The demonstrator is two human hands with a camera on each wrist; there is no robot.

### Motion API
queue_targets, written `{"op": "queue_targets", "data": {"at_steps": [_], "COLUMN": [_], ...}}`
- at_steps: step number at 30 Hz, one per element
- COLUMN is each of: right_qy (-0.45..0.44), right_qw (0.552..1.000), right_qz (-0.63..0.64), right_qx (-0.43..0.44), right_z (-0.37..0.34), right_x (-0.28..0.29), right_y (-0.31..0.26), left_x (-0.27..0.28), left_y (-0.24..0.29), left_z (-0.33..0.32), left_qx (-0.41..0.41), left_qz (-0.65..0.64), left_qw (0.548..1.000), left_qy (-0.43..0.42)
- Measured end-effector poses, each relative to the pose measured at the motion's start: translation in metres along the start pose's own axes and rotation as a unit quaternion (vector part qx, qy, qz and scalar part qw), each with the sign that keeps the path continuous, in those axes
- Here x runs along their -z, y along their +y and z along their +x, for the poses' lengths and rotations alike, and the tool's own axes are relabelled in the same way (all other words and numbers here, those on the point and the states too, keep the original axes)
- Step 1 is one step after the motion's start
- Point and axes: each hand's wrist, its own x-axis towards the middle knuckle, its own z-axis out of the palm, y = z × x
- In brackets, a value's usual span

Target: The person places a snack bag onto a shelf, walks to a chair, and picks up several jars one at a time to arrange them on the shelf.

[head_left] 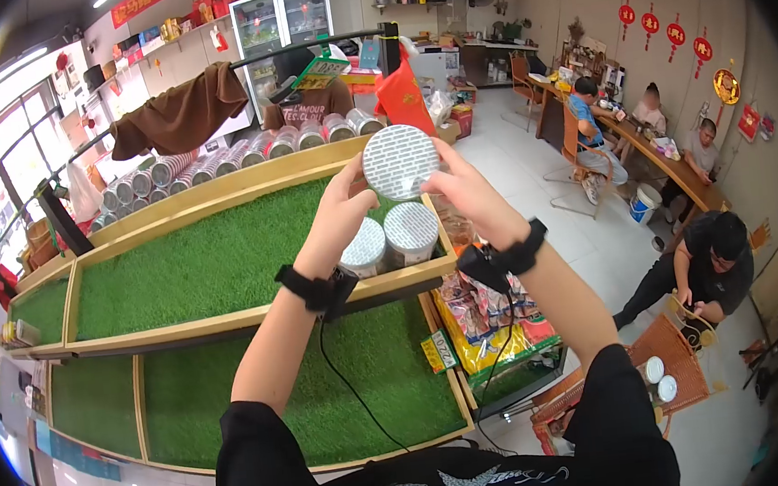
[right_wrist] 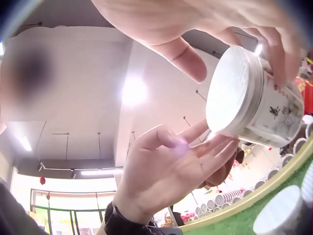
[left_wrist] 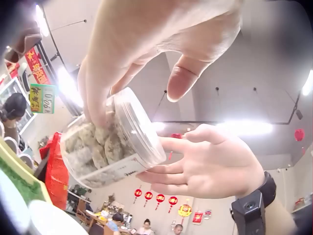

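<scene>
A clear plastic jar (left_wrist: 100,154) of lumpy grey-green pieces is held up between both hands over the corner of the grass-lined display stand (head_left: 204,270). Its round lid (head_left: 400,162), with a repeating printed pattern, faces me in the head view. My left hand (head_left: 346,211) holds the jar from the left with its fingers along the wall, the thumb off the lid. From the other side my right hand (head_left: 478,199) grips it, fingers bent on the labelled wall. Below them stand two more lidded jars, the left one (head_left: 366,245) and the right one (head_left: 411,229).
Rows of jars (head_left: 281,143) lie behind the stand's wooden rim, near a person with a green price sign (head_left: 324,69). Bagged goods (head_left: 485,313) fill a lower case at right. Several people sit farther right, and two jars (head_left: 660,378) stand on a wicker chair.
</scene>
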Motion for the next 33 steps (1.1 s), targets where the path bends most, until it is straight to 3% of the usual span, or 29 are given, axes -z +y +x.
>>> {"op": "queue_targets", "data": {"at_steps": [1,3,5,7,9,12,14,16,18,19,21,23,25,26,27,29,31,32,33], "right_qy": [0.000,-0.012,-0.002,-0.012,0.001,0.012,0.048,0.042,0.023,0.024,-0.013,-0.007,0.057,0.037,0.039,0.046,0.016,0.001,-0.055], "right_qw": [1.000,0.991,0.985,0.959,0.956,0.961,0.933,0.942,0.950,0.951,0.945,0.950,0.986,0.986,0.986,0.991,0.986,0.986,0.988], "right_qz": [0.001,-0.079,-0.122,-0.160,-0.169,-0.139,-0.186,-0.172,-0.171,-0.170,-0.231,-0.206,-0.113,-0.103,-0.102,-0.049,-0.073,-0.024,-0.054], "right_qx": [0.006,-0.109,-0.124,-0.232,-0.240,-0.237,-0.303,-0.285,-0.259,-0.256,-0.229,-0.236,-0.111,-0.126,-0.124,-0.117,-0.149,-0.166,-0.137], "right_z": [0.015,0.044,0.067,0.087,0.095,0.096,0.092,0.095,0.101,0.104,0.101,0.091,0.079,0.071,0.060,0.033,-0.009,-0.025,-0.042], "right_x": [0.002,0.005,0.008,0.018,0.021,0.024,0.021,0.029,0.039,0.044,0.043,0.039,0.037,0.040,0.044,0.053,0.054,0.064,0.078], "right_y": [0.004,0.014,0.029,0.045,0.059,0.072,0.074,0.097,0.123,0.133,0.131,0.133,0.136,0.125,0.118,0.104,0.061,0.065,0.071], "left_x": [0.009,0.027,0.041,0.054,0.047,0.059,0.061,0.060,0.054,0.051,0.045,0.046,0.047,0.051,0.054,0.054,0.028,0.019,0.009], "left_y": [-0.010,-0.032,-0.062,-0.075,-0.072,-0.107,-0.122,-0.130,-0.131,-0.130,-0.124,-0.118,-0.118,-0.118,-0.117,-0.115,-0.062,-0.047,-0.038], "left_z": [0.009,0.029,0.047,0.059,0.060,0.076,0.082,0.087,0.089,0.089,0.089,0.089,0.085,0.085,0.082,0.074,0.046,0.030,0.014], "left_qx": [-0.004,0.032,0.011,0.113,0.121,0.184,0.186,0.186,0.267,0.264,0.298,0.321,0.311,0.319,0.318,0.238,0.246,0.209,0.172], "left_qz": [0.004,0.056,0.049,0.080,0.061,0.088,0.079,0.074,0.090,0.093,0.105,0.080,0.049,0.061,0.064,0.150,0.125,0.061,-0.006], "left_qw": [1.000,0.998,0.999,0.990,0.991,0.979,0.979,0.979,0.960,0.960,0.949,0.943,0.949,0.946,0.946,0.959,0.961,0.976,0.984], "left_qy": [-0.002,0.005,0.016,-0.017,0.009,-0.017,-0.019,-0.023,0.007,0.006,-0.019,-0.042,-0.004,0.000,-0.002,0.016,0.020,-0.018,-0.055]}}
